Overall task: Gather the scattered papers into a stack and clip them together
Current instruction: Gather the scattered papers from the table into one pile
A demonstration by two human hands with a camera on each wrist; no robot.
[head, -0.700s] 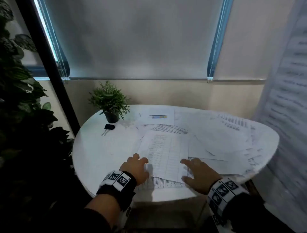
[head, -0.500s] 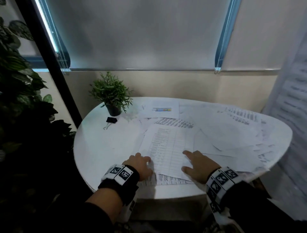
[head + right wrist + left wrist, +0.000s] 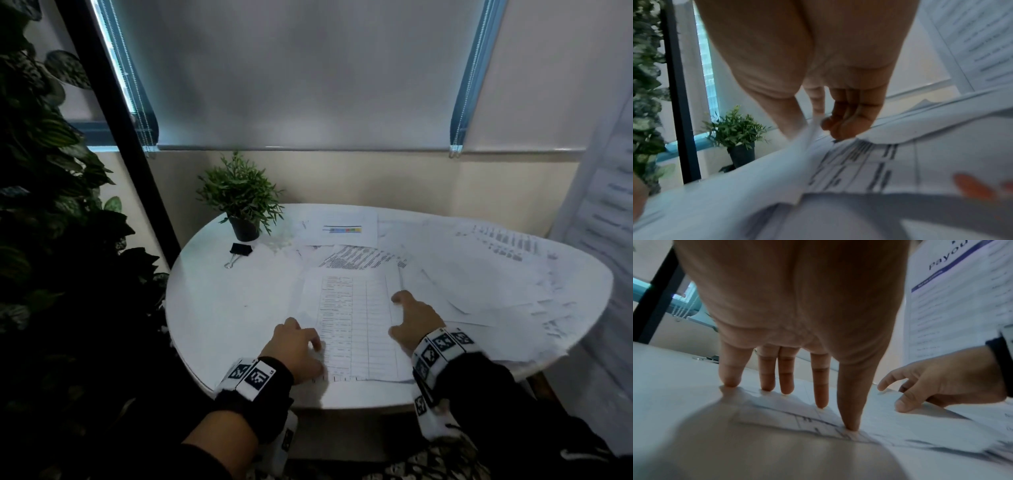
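Observation:
A printed sheet with a table [image 3: 356, 318] lies on top of other papers at the near edge of the white round table [image 3: 219, 308]. My left hand [image 3: 308, 339] presses straight fingertips [image 3: 786, 391] on the sheet's left edge [image 3: 838, 426]. My right hand [image 3: 400, 315] is at the sheet's right edge; in the right wrist view its thumb and curled fingers [image 3: 816, 125] pinch a lifted paper edge [image 3: 859, 162]. More loose papers [image 3: 479, 274] spread across the table's right half. A black binder clip [image 3: 240, 250] lies at the back left, away from both hands.
A small potted plant [image 3: 243, 202] stands at the table's back left, just behind the clip. Large dark leaves [image 3: 51, 240] fill the left side. A printed banner [image 3: 603, 222] hangs at the right. Some papers overhang the table's right edge [image 3: 548, 329].
My right hand has moved further up the sheet's right edge and curled onto it. The top sheet now sits squarer over the one beneath. My left hand stays at the left edge.

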